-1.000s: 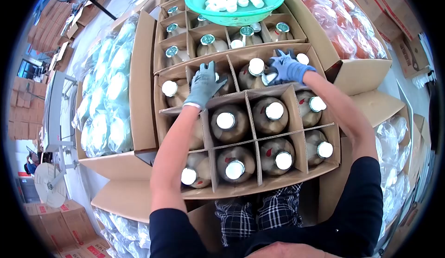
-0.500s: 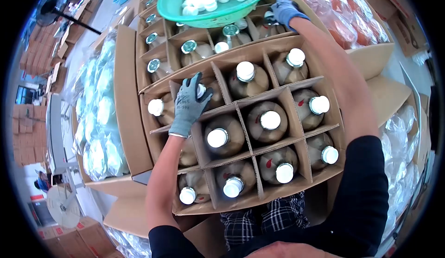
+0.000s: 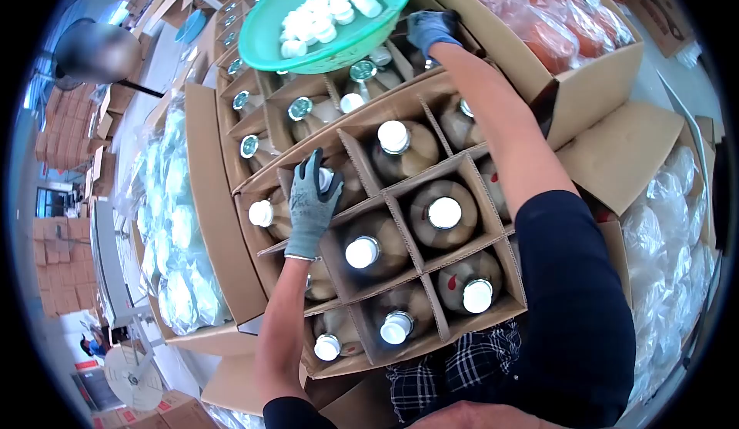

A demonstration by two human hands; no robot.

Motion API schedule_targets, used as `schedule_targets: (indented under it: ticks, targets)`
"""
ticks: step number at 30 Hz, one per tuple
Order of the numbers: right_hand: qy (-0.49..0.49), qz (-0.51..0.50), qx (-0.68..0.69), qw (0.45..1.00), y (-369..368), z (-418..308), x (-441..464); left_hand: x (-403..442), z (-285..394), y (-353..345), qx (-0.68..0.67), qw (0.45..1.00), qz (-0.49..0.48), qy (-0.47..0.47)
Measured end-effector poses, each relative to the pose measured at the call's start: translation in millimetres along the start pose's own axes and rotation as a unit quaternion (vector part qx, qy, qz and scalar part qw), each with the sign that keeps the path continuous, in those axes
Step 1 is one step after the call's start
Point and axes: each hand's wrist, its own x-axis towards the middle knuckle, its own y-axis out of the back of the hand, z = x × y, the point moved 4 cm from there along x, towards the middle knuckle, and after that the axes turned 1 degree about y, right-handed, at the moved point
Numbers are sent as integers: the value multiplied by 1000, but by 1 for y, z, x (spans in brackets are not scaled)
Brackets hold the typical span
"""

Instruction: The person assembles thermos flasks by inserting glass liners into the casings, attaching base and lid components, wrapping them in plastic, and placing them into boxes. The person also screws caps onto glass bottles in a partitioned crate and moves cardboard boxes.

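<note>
My left hand [image 3: 309, 212], in a grey glove, has its fingers and thumb around the white cap [image 3: 326, 179] of a bottle in the back row of the near carton [image 3: 443, 343]. Cardboard dividers separate several wide clear bottles with white caps there, such as the middle bottle [image 3: 445, 213]. My right hand [image 3: 433, 31], in a blue-grey glove, reaches into the right side of the far carton [image 3: 224, 138]. Its fingers are curled, and whatever they hold is hidden. Open-necked bottles [image 3: 300, 108] stand in that far carton, and a loose white cap [image 3: 352, 102] lies near them.
A green basin [image 3: 346, 61] full of white caps [image 3: 327, 17] rests on the far carton. Cartons with plastic-wrapped goods flank both sides: greenish packs [image 3: 181, 229] left, orange packs [image 3: 550, 17] and clear packs [image 3: 670, 252] right. A black fan [image 3: 96, 51] stands upper left.
The view has shifted and turned slightly. My right forearm now covers the near carton's right side, and the right hand's fingers have curled further. My left hand stays at the same bottle cap.
</note>
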Motion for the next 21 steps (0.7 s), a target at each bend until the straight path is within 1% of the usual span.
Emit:
schedule_targets:
  ticks: [1, 3, 4, 5, 6, 7, 8, 9, 10, 11, 13, 15, 17, 18, 19, 20, 21]
  targets:
    - [8, -15, 20, 1000, 6, 1, -6, -3, -2, 3, 24, 998, 38, -37]
    - [41, 60, 103, 992, 24, -1, -36, -9, 13, 36, 101, 989, 69, -78]
    - [79, 107, 114, 985, 37, 3, -58, -15, 19, 67, 121, 985, 81, -90]
    - [124, 149, 128, 973, 48, 11, -83, -28, 11, 96, 190, 970, 125, -92]
    - [170, 190, 120, 959, 59, 35, -105, -41, 1, 127, 221, 964, 142, -46]
    - [221, 213, 1, 952, 101, 49, -142, -58, -6, 157, 282, 937, 205, 28]
    - [176, 269, -69, 944, 118, 76, -165, -84, -26, 182, 339, 907, 221, 120]
    - [104, 219, -2, 970, 126, 108, -176, -114, -51, 199, 383, 880, 213, 183]
    - [60, 192, 15, 979, 108, 151, -189, -147, -73, 207, 341, 880, 153, 294]
    - [-20, 42, -22, 999, 80, 190, -196, -179, -91, 209, 286, 867, 98, 396]
    - [-52, -69, -22, 996, 94, 170, -197, -206, -95, 191, 103, 929, 90, 344]
    - [-84, -139, -36, 986, 99, 165, -189, -202, -98, 193, 132, 912, -20, 389]
    - [-81, -72, -80, 991, 56, 197, -178, -198, -93, 197, 131, 910, -47, 389]
    - [-89, -57, -58, 993, 51, 195, -180, -202, -106, 193, 133, 905, -54, 401]
    - [-97, -44, -37, 994, 51, 196, -189, -203, -103, 191, 154, 899, -55, 406]
    - [-97, -70, -39, 992, 57, 198, -202, -206, -77, 197, 91, 878, -80, 464]
    - [-98, -91, -36, 990, 62, 201, -214, -209, -81, 189, 163, 856, -135, 471]
